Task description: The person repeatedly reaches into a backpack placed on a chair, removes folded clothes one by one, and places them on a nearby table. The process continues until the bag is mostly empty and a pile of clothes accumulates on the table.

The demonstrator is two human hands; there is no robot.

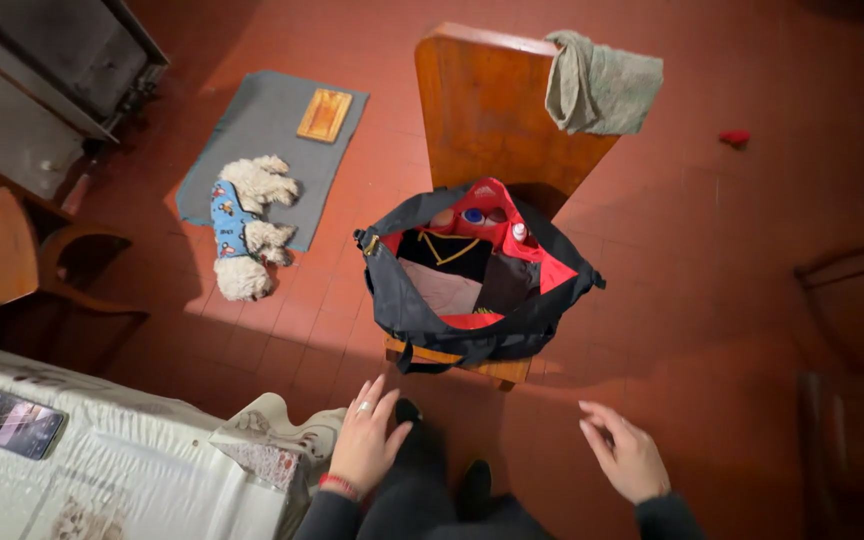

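An open black bag (pixel 422 310) with a red lining sits on the seat of a wooden chair (pixel 482 110); folded clothes and small bottles show inside it. My left hand (pixel 364 440) hovers low in front of the chair, fingers spread, a ring on one finger and a red band at the wrist, holding nothing. My right hand (pixel 627 452) hangs open to the right of it, also empty. Both hands are below the bag, apart from it. My dark shoes (pixel 442 470) show between them.
A grey-green cloth (pixel 600 85) drapes over the chair back. A small white dog in a blue shirt (pixel 244 225) lies on a grey mat (pixel 272 120) with a wooden board (pixel 324 114). A table with a pale cloth (pixel 122 470) and a phone (pixel 10 422) is at lower left. Another chair (pixel 12 250) stands left.
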